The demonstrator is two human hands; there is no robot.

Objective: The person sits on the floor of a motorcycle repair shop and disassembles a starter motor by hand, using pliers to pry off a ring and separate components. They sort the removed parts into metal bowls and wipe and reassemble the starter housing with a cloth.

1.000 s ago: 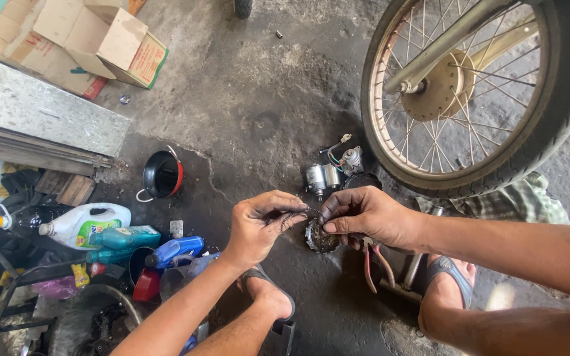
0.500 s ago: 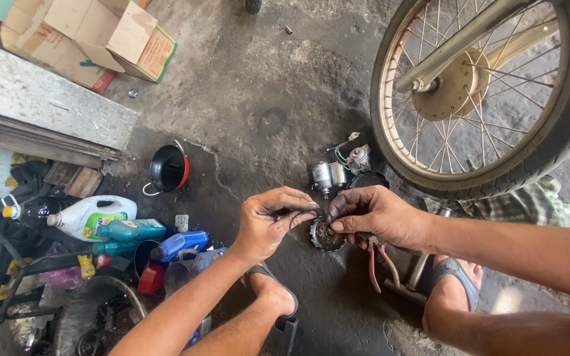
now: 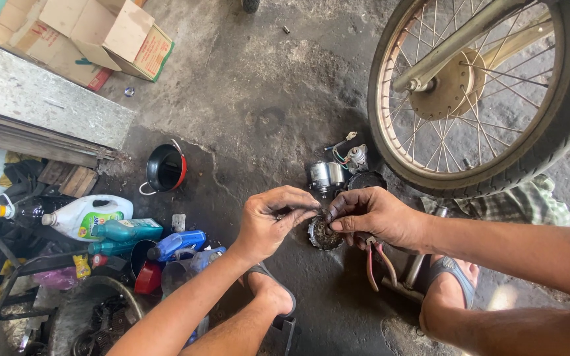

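Note:
My left hand [image 3: 273, 219] and my right hand [image 3: 372, 215] meet over a small, dirty, toothed round metal part [image 3: 323, 234], held low above the oily concrete floor. My right hand's fingers grip its upper rim; my left hand's fingertips pinch at its left edge, perhaps on a small piece I cannot make out. Just behind the hands, several grey metal engine parts [image 3: 338, 173] with short wires lie on the floor. My sandalled feet [image 3: 273, 298] show below the hands.
A spoked motorcycle wheel [image 3: 496, 99] stands at the upper right. A red and black pan [image 3: 167, 168] sits left of centre. Plastic bottles [image 3: 110, 221] and clutter crowd the lower left. Cardboard boxes [image 3: 94, 36] lie at the top left. Red-handled pliers [image 3: 379, 264] rest under my right wrist.
The view has shifted slightly, so the scene sits a little lower and further left. My hands stay together on the round part, with only small finger movement.

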